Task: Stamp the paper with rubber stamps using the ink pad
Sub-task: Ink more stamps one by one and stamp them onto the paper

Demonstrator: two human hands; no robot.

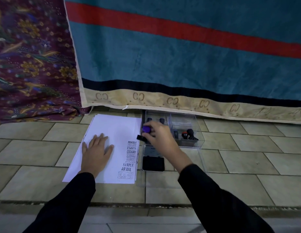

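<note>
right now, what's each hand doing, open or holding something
Left hand: open, resting flat on the paper.
Right hand: holding the purple-handled stamp by the paper's right edge.

The white paper stack (112, 132) lay flat with stamp prints along its right edge, the open black ink pad (153, 163) just beside it, the purple-handled stamp (146, 129) raised near its far right corner.
</note>
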